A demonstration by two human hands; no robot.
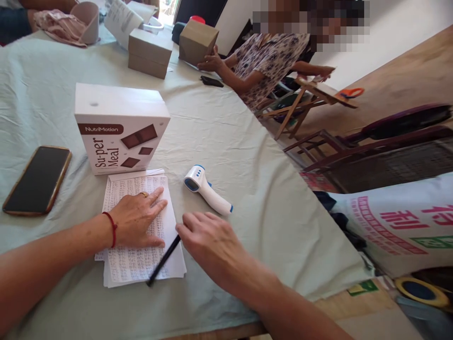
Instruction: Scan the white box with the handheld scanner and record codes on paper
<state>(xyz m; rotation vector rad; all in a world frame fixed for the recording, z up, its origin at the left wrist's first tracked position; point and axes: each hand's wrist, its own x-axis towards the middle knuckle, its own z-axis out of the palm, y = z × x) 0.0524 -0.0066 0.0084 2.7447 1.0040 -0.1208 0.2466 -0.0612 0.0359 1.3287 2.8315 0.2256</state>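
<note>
My left hand (139, 219) lies flat with fingers spread on a small stack of paper sheets (130, 271) covered in rows of small writing. A black pen (163, 260) is gripped in my right hand (208, 236), slanting down to the left over the sheets' lower right part. Whether the pen touches the paper I cannot tell. Just beyond my right hand lies a white and blue infrared thermometer (208, 191). Behind the sheets stands a white Super Meal box (122, 127). At the left rests a dark-screened phone (38, 179) in a worn case.
A pale cloth (283, 236) covers the table. Cardboard boxes (150, 54) stand at the far side, near a pink cloth (62, 26). Another person (269, 61) sits there, one hand at a box (198, 42). A printed white sack (396, 222) is beside the table's right edge.
</note>
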